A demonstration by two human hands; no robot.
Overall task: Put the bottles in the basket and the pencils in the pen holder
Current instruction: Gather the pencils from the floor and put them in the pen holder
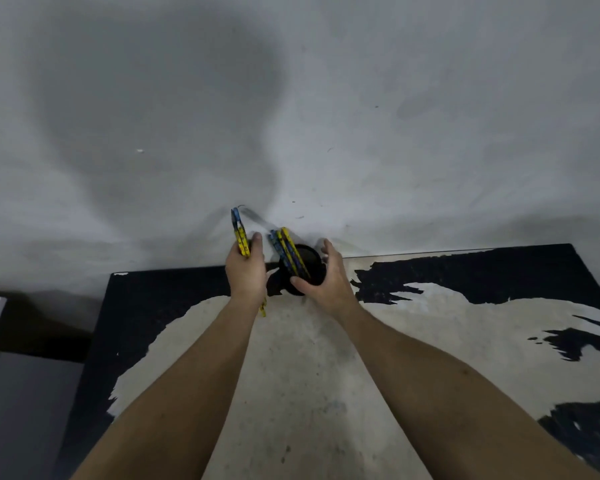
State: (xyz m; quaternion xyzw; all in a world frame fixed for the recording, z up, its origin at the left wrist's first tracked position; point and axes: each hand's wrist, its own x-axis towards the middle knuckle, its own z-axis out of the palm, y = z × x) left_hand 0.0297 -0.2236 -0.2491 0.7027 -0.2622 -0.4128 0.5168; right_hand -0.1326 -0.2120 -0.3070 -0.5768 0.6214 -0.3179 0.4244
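Far table (pixel 291 375) edge: right hand (pixel 321 282) cups holder (pixel 307 271), steadying it with pencils (pixel 290 252) already inside; left hand (pixel 245 271) grips more pencils (pixel 240 233) ready to insert.

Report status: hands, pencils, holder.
Left hand gripping yellow-blue pencils. Right hand steadying black round pen holder, several pencils inside. Nothing blocking.
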